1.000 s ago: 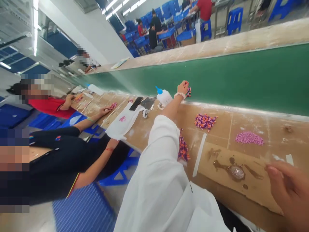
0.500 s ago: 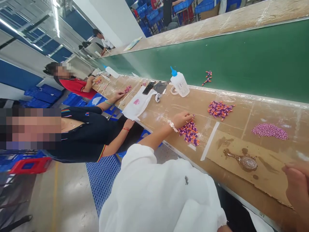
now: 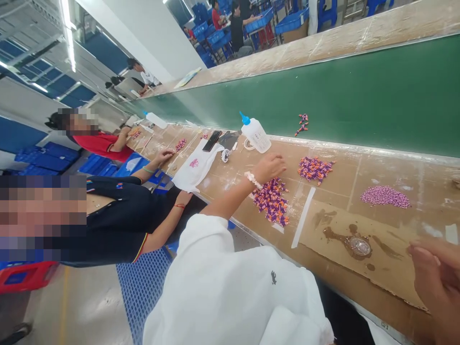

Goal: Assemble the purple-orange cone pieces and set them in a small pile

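My left hand, with a pale beaded-looking band at its wrist, is just above a pile of small purple-and-orange pieces. Its fingers curl downward and together; their tips are partly hidden, and I cannot make out anything in them. At the right edge, my right hand has thumb and forefinger pressed together in a pinch over the cardboard sheet. Whatever is between them is too small to see. A clear, wet-looking puddle of glue lies on that cardboard. Beyond it is a heap of tiny pink pieces.
A second purple-and-orange pile lies right of my left hand. A white bottle with a blue nozzle stands by the green belt, where a few pieces lie. A co-worker in a dark shirt sits close on the left beside a white cloth.
My left hand has lifted off the upper edge of the near pile and moved away from it slightly. My right hand stays pinched. The view has shifted, bringing the belt lower.
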Motion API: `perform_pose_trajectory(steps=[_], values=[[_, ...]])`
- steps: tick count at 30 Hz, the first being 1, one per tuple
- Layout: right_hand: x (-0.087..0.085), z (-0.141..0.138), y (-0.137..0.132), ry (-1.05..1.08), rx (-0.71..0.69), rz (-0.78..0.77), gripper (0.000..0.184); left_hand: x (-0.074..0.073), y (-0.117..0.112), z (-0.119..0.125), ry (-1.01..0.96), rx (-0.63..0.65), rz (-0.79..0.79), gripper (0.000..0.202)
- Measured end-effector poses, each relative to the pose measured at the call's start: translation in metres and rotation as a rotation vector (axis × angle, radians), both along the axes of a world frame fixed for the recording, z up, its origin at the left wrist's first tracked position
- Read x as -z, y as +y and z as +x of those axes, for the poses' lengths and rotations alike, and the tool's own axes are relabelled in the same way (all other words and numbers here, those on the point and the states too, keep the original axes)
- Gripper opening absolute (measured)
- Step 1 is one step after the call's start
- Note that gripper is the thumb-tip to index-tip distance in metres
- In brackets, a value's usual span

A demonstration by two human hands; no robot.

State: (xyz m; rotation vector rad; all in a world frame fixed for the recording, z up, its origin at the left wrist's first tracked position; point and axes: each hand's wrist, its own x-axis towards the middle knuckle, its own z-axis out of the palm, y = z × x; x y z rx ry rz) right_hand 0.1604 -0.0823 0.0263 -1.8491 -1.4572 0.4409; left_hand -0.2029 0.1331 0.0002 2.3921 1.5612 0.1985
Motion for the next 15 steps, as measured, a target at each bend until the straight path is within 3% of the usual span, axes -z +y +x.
perform_pose_trajectory(steps=[3, 6, 8, 12, 15], values=[[-0.002, -0.001, 0.006, -0.074, -0.007, 0.056, 0.038, 0.008, 0.064, 0.035, 0.016, -0.026, 0.034, 0.054], [0.005, 0.003, 0.015, -0.199, -0.008, 0.131, 0.041, 0.023, 0.127, 0.064, 0.063, -0.09, 0.015, 0.09], [0.012, 0.009, 0.019, -0.247, -0.036, 0.217, 0.041, 0.034, 0.161, 0.077, 0.094, -0.158, -0.014, 0.101], [0.022, 0.019, 0.022, -0.301, -0.139, 0.336, 0.027, 0.048, 0.207, 0.093, 0.12, -0.236, -0.012, 0.094], [0.022, 0.018, 0.021, -0.31, -0.2, 0.402, 0.02, 0.049, 0.226, 0.105, 0.115, -0.22, 0.055, 0.073]])
